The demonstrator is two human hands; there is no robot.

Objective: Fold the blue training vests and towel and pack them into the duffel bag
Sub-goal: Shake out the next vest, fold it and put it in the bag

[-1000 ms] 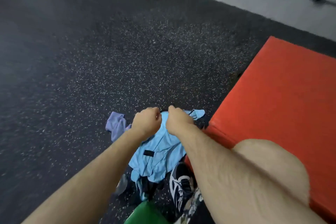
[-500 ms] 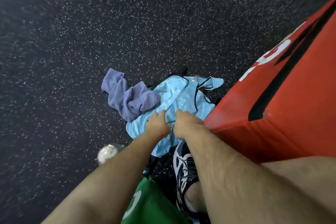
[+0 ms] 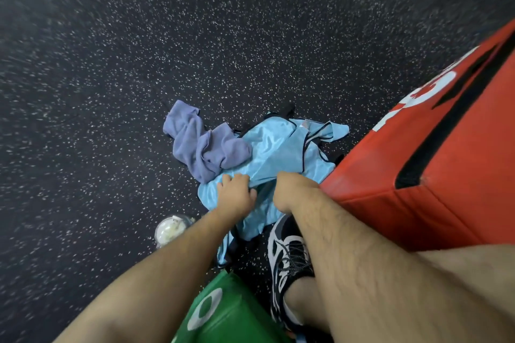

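The left hand (image 3: 237,196) and right hand (image 3: 291,192), fingers curled tight, each gripped the near edge of the shiny light-blue training vests with black trim (image 3: 274,147), heaped on the black speckled rubber floor (image 3: 195,36). A crumpled lavender towel (image 3: 200,147) overlapped the heap's left side; a red padded block (image 3: 451,181) touched its right, and 1 black-and-white shoe (image 3: 287,253) stood just beside its near end.

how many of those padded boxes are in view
2. The red padded box stands at the right, beside the blue vests; the green padded box is at the bottom edge. Others may lie out of frame.
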